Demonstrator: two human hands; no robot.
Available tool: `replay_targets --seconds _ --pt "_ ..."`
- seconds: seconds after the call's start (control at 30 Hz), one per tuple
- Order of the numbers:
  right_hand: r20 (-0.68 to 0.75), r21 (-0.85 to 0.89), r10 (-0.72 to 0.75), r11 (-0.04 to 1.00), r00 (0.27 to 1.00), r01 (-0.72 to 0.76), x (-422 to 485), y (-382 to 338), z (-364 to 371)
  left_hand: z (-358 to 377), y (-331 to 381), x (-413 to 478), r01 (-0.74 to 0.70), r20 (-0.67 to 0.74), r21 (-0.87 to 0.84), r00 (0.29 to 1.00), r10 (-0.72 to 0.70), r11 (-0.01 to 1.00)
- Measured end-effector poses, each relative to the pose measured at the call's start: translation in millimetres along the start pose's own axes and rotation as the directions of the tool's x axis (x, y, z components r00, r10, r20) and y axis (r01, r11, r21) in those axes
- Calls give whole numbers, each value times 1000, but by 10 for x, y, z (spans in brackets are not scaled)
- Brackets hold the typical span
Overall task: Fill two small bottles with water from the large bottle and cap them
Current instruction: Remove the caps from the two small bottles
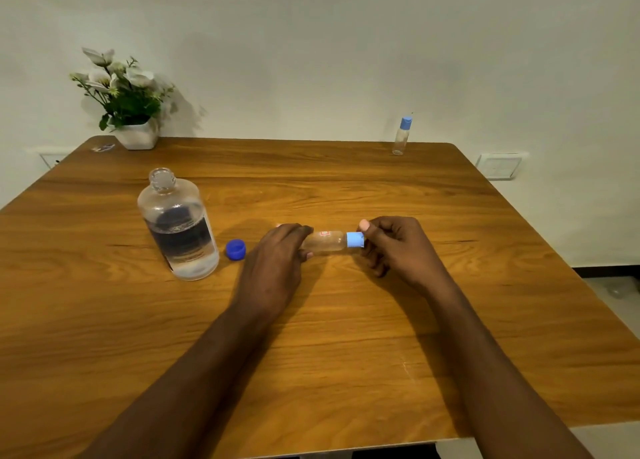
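The small bottle (327, 242) lies on its side low over the table (311, 354), to the right of the large bottle (178, 226) and just past that bottle's loose dark blue cap (236, 249). It looks like thin clear plastic, so it is probably light, slightly springy under a squeeze and slick if wet. The body likely wants a gentle wrap near its base, leaving the light-blue cap (355, 240) as the part to turn. The left hand (277, 261) reaches in palm down, with its fingers curled round the base end. The right hand (394, 247), on the side away from the large bottle, pinches the cap between the thumb and curled fingers, with the thumb tip on top. Both forearms stretch forward and converge. Whether there is water inside cannot be told. The large bottle stands open and partly full. A second small bottle (401, 136) stands capped, well right of and behind it.
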State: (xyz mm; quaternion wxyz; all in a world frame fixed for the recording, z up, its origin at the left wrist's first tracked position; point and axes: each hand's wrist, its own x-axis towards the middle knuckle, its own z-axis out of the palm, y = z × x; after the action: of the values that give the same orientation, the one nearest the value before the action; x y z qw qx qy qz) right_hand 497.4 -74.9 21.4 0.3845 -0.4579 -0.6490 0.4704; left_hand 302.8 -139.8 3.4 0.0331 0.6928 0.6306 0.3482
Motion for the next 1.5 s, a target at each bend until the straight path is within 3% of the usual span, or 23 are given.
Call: replay_targets --seconds 0.27,0.4,0.57,0.9,1.17,1.5 --pt "79 -7 -39 999 996 40 -1 -25 -57 -13 22 1 29 14 2 999 -29 1000" --pt "19 -78 26 997 999 -24 -1 -30 -35 -14 27 10 24 13 -6 1000 -24 1000" --pt "94 -93 48 995 994 -39 -7 -15 -33 -10 20 10 16 23 -4 1000 -16 1000" --pt "-7 74 -72 995 997 72 -14 -47 -110 8 -24 -22 -12 61 -54 998 15 998" --pt "20 147 -129 981 991 125 -20 -55 -94 -35 -7 -8 7 155 -90 988 7 996" --pt "39 -50 -231 971 972 233 -9 -40 -57 -59 -16 6 50 128 -261 992 -17 964"
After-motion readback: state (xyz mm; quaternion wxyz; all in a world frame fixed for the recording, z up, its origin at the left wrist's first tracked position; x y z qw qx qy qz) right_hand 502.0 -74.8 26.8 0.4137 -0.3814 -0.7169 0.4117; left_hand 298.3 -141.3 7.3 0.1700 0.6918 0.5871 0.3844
